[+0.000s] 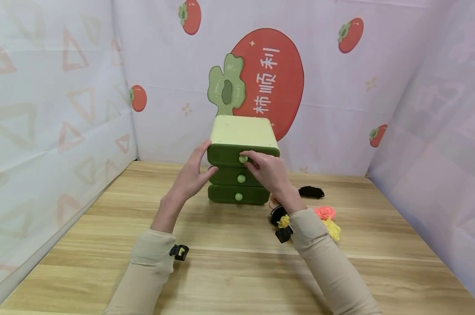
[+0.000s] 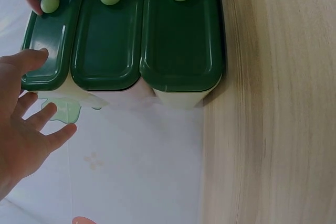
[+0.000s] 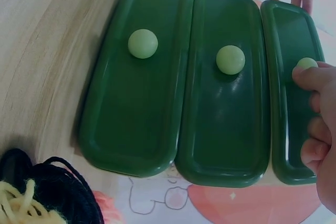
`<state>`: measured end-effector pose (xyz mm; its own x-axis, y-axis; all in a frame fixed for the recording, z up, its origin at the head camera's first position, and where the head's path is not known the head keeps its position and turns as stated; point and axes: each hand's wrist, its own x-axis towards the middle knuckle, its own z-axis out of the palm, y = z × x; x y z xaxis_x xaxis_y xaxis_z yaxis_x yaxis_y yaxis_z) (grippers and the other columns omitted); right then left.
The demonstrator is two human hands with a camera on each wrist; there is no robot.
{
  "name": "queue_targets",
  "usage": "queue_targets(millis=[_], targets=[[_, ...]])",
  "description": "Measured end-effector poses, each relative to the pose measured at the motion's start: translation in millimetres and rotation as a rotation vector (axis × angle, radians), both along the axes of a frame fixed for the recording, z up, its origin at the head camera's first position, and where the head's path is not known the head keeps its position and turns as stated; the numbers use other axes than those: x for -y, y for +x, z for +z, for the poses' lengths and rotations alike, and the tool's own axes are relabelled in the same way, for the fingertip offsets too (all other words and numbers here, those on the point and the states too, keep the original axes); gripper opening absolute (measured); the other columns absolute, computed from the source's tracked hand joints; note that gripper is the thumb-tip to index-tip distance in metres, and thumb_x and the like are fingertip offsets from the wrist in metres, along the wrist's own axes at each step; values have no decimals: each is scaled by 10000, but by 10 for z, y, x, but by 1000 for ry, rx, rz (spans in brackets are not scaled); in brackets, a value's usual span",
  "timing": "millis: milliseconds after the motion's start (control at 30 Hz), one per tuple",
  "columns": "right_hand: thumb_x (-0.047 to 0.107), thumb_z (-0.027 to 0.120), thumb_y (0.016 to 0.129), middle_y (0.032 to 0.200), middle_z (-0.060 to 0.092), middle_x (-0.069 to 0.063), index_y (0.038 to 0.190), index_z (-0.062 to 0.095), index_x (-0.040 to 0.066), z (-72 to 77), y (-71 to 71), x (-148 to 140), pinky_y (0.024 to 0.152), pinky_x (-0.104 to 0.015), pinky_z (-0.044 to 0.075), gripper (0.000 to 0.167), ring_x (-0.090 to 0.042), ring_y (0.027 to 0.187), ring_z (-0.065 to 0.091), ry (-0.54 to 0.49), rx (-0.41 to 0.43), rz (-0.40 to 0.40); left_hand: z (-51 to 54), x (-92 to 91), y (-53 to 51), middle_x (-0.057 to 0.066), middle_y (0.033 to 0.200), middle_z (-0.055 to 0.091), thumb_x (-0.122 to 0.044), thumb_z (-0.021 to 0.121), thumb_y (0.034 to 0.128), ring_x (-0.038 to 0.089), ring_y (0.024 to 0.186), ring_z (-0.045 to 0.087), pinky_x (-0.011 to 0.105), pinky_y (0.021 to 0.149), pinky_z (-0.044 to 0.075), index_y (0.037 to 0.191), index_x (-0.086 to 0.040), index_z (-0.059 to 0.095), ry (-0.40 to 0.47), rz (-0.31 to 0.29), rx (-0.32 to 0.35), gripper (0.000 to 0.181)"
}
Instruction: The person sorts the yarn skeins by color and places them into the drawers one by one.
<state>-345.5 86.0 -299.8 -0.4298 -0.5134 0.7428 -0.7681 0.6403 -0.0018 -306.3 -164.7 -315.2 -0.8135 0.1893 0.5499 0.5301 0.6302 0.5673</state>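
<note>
A small three-drawer box with a pale yellow-green top and dark green fronts stands on the table. My right hand pinches the round light-green knob of the top drawer between thumb and finger. At the box's upper left corner is my left hand, its fingers extended along the side and its thumb near the front. In the left wrist view the left hand has its fingers spread. The middle knob and bottom knob are untouched, and all three drawers look closed.
To the right of the box lie black yarn, pink yarn and yellow yarn. More black and yellow yarn sits by the box's lower right, partly behind my right wrist. A printed cloth backdrop rises behind the table.
</note>
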Motion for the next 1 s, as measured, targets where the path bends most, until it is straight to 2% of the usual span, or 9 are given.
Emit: queue_targets(millis=[233, 467, 600, 833, 1000], targets=[[191, 752, 893, 637, 541, 23, 1172, 732, 179, -36, -36, -31, 511, -256, 363, 280, -91, 561, 439, -31, 34, 43, -15, -9, -5, 67, 1641, 251, -216, 653, 973, 257, 1517, 240, 466, 1234, 257, 1590, -157, 229, 7, 4, 13, 752], [159, 752, 890, 646, 557, 16, 1159, 733, 149, -29, -10, -42, 524, -254, 376, 270, -95, 566, 442, -40, 37, 87, -6, -14, 8, 47, 1641, 247, -317, 651, 974, 290, 1452, 361, 498, 1193, 326, 1593, -157, 228, 28, -3, 21, 766], [145, 755, 886, 628, 540, 21, 1152, 734, 141, -26, 13, -54, 523, -250, 362, 267, -90, 560, 421, -42, 44, 109, 1, -11, 1, 24, 1642, 243, -373, 643, 972, 286, 1434, 387, 505, 1177, 346, 1594, -171, 226, 37, -2, 18, 776], [134, 755, 886, 618, 518, 18, 1158, 731, 129, -30, 67, -83, 521, -240, 357, 274, -81, 560, 403, -17, 46, 133, -11, -7, -10, 14, 1650, 219, -377, 633, 977, 284, 1433, 375, 515, 1180, 336, 1604, -188, 191, 20, 1, 27, 789], [133, 749, 892, 635, 543, 18, 1164, 728, 130, -33, 122, -103, 523, -236, 371, 273, -72, 564, 409, -1, 36, 150, -16, -11, -13, 19, 1656, 204, -377, 626, 982, 258, 1487, 297, 508, 1208, 294, 1605, -182, 192, 7, 0, 21, 784]])
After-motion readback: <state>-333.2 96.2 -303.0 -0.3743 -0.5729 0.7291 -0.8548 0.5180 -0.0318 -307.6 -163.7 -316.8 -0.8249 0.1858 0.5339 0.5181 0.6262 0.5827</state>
